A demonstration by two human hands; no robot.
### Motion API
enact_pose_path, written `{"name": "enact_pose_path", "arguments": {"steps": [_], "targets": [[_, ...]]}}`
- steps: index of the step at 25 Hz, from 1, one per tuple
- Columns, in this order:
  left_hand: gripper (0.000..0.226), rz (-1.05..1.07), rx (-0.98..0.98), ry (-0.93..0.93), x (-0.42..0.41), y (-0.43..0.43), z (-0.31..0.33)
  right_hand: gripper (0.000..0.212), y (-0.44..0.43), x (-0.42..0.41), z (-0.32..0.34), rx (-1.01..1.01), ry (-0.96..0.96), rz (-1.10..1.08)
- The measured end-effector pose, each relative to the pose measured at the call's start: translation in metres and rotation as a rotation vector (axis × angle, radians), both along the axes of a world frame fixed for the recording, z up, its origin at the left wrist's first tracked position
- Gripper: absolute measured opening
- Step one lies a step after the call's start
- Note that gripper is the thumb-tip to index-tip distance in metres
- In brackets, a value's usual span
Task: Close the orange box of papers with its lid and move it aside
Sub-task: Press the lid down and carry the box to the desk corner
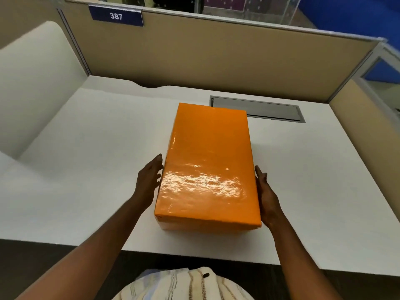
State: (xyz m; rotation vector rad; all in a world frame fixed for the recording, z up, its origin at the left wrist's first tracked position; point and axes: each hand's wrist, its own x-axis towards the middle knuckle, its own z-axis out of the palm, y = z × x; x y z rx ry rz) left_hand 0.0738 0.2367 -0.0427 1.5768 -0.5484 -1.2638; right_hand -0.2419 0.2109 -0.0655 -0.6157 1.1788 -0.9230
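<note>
The orange box (pixel 206 169), its glossy lid (pixel 207 148) seated on top, stands lengthwise in the middle of a white worktop (pixel 86 169), its near end set back from the front edge. The left hand (pixel 149 182) lies flat against the box's left side and the right hand (pixel 267 198) against its right, fingers straight, pressing rather than curling around it. Bare worktop spreads wide to either side. A grey cable hatch (pixel 270 110) sits just beyond the far right corner. Beige partitions (pixel 216 61) close the back and sides; one carries a blue plate (pixel 116 16) reading 387.
</note>
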Motion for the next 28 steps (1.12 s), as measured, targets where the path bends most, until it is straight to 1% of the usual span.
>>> {"name": "enact_pose_path", "arguments": {"steps": [3,4,6,7,9,11,14,18,22,23,25,28], "targets": [[0.039,-0.061,0.022,0.090,-0.002,0.018,-0.002,0.060,0.001,0.004,-0.010,-0.005,-0.086,0.010],[0.039,-0.109,0.002,0.110,-0.001,0.022,-0.004,0.060,0.002,0.005,-0.012,0.004,-0.094,0.006],[0.048,-0.197,-0.066,0.153,0.003,0.025,-0.011,0.061,0.003,0.007,-0.016,0.014,-0.055,-0.008],[0.050,-0.192,-0.096,0.171,0.005,0.025,-0.013,0.064,0.002,0.007,-0.018,0.009,-0.031,0.004],[0.048,-0.140,-0.121,0.146,0.009,0.023,-0.011,0.069,-0.001,0.010,-0.022,-0.024,-0.011,0.031],[0.044,-0.087,-0.118,0.096,0.019,0.018,-0.008,0.075,-0.006,0.028,-0.018,-0.048,-0.012,0.038],[0.042,-0.024,-0.113,0.086,0.046,0.008,-0.003,0.084,-0.022,0.061,-0.010,-0.101,-0.017,0.047],[0.039,0.027,-0.134,0.054,0.109,-0.019,0.012,0.093,-0.051,0.127,0.000,-0.156,0.012,0.041],[0.032,0.054,-0.138,0.016,0.178,-0.049,0.026,0.100,-0.084,0.198,0.007,-0.143,-0.009,0.043],[0.030,0.062,-0.140,0.006,0.198,-0.057,0.029,0.098,-0.094,0.218,0.009,-0.141,-0.021,0.056],[0.028,0.069,-0.138,-0.025,0.238,-0.073,0.033,0.083,-0.113,0.260,0.012,-0.148,-0.036,0.086],[0.018,0.066,-0.145,-0.021,0.298,-0.097,0.041,0.065,-0.143,0.321,0.019,-0.165,-0.035,0.118]]}}
